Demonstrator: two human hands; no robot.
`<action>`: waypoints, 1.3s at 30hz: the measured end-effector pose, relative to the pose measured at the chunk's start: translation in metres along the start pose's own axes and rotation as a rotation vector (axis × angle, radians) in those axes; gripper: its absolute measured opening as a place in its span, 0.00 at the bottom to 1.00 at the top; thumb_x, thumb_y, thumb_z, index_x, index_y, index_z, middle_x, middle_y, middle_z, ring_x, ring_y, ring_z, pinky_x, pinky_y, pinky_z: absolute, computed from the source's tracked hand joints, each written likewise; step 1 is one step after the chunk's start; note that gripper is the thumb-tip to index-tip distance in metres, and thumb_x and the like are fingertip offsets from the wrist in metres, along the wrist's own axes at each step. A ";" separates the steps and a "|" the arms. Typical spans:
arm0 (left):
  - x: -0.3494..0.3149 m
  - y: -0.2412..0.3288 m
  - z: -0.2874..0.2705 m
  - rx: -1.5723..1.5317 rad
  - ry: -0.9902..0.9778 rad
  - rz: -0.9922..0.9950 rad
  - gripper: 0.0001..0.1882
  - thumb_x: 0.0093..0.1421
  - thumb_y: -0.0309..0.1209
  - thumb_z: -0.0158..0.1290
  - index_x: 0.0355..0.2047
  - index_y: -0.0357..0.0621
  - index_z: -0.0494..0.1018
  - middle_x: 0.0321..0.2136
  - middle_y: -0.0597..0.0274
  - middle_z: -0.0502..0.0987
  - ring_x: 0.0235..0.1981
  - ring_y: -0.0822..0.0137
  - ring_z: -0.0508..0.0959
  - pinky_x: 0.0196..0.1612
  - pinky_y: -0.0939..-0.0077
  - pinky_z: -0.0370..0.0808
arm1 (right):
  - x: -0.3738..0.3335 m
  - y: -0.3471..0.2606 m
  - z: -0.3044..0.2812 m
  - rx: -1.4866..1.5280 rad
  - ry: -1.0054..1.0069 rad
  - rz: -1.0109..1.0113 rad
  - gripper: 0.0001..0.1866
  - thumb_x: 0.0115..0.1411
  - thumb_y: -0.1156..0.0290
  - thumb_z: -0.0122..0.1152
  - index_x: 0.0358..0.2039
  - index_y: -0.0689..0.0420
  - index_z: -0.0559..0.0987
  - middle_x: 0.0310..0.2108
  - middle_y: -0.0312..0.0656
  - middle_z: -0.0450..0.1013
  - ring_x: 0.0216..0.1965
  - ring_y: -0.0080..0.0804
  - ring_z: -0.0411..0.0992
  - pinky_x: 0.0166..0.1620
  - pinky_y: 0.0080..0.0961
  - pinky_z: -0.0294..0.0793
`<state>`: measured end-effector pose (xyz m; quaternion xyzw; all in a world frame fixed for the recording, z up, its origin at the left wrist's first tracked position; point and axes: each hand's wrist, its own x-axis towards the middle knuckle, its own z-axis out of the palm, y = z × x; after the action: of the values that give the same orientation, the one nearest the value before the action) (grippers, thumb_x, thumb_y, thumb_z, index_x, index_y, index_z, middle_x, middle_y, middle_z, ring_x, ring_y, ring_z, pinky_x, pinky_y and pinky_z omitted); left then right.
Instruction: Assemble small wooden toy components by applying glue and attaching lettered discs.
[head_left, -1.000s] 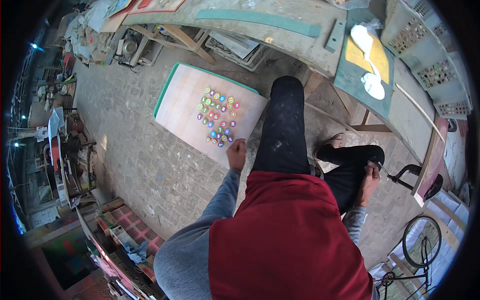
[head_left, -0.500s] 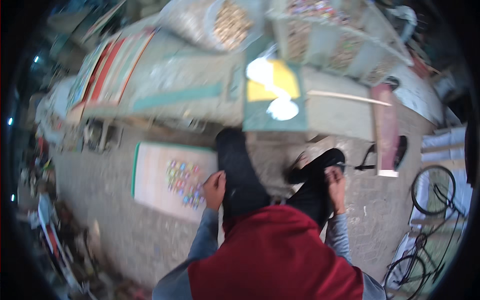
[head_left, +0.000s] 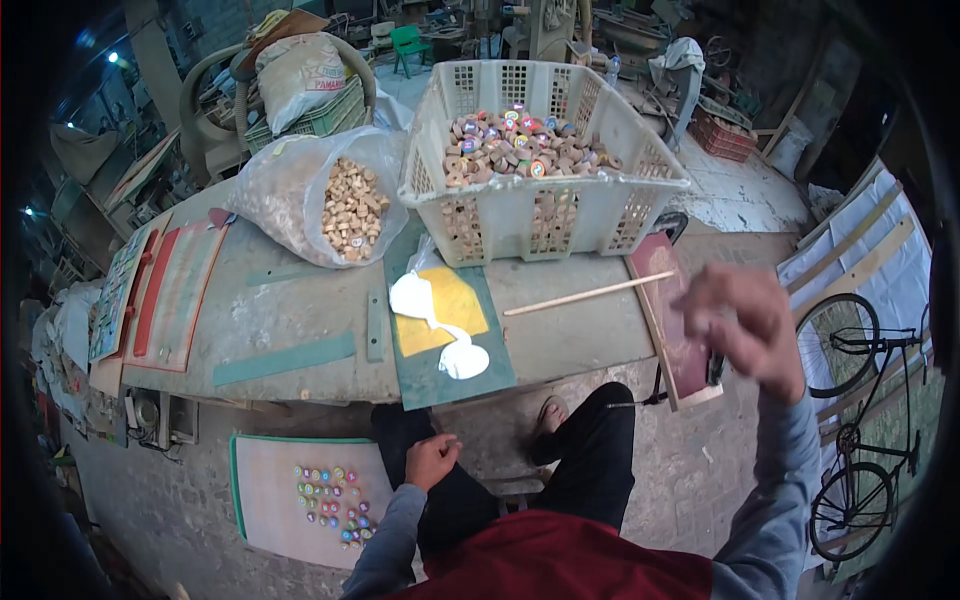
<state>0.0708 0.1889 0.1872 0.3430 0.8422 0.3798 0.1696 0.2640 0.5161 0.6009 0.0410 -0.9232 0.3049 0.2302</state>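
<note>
My left hand [head_left: 432, 461] rests on my left thigh, closed with its fingers curled in; what they hold, if anything, is hidden. Beside it, a pale board with a green edge [head_left: 262, 490] lies low, bearing several small round pieces with coloured faces [head_left: 330, 490]. My right hand [head_left: 738, 325] is raised at the right, over the end of a reddish board [head_left: 665, 290] on the bench. Its fingers look bent but are smeared by motion, so its grip is unclear. A dark object [head_left: 714, 368] shows just below the fingers.
A white plastic crate [head_left: 545, 215] full of round wooden pieces stands on the bench [head_left: 290, 310]. Left of it lies a clear bag of wood bits [head_left: 355, 210]. White paste [head_left: 462, 360] covers part of a green-yellow sheet; a thin stick [head_left: 590, 293] lies alongside. A bicycle [head_left: 850, 430] is at right.
The view has tilted up, bringing the whole crate and the room behind into sight. My right hand has risen from my right knee toward the reddish board. My left hand remains by my left thigh.
</note>
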 end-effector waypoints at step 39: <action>0.003 -0.039 0.017 -0.414 0.060 -0.120 0.11 0.57 0.24 0.60 0.40 0.32 0.78 0.24 0.58 0.81 0.24 0.77 0.79 0.28 0.79 0.76 | 0.071 0.097 -0.038 -0.122 0.024 0.192 0.13 0.51 0.77 0.57 0.39 0.64 0.74 0.36 0.38 0.74 0.41 0.23 0.71 0.46 0.23 0.71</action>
<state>0.0604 0.1809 0.1465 0.2388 0.7698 0.5440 0.2334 0.1948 0.6219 0.6073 -0.0655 -0.9369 0.2693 0.2131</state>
